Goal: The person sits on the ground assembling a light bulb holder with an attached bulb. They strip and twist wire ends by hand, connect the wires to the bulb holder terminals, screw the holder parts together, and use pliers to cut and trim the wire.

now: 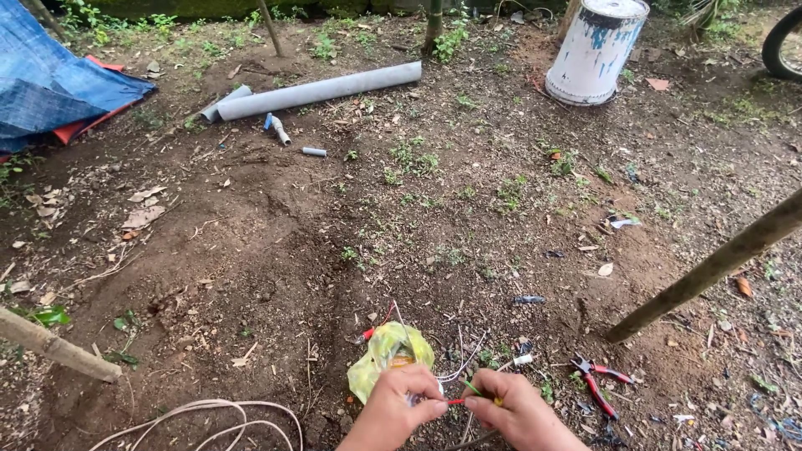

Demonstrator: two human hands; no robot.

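Note:
My left hand (403, 407) and my right hand (510, 411) are close together at the bottom edge, over bare soil. Both pinch thin wires between them; a short red wire end (455, 402) shows between the hands and a green one (473, 388) sticks up by my right fingers. More thin white wires (464, 365) fan out just beyond the hands. A crumpled yellow-green plastic bag (386, 355) lies right above my left hand.
Red-handled pliers (596, 381) lie on the soil to the right. A white cable (209, 415) loops at lower left. Grey plastic pipes (322, 90), a white upturned bucket (596, 50), a blue tarp (50, 83) and slanted wooden poles (718, 266) surround the patch.

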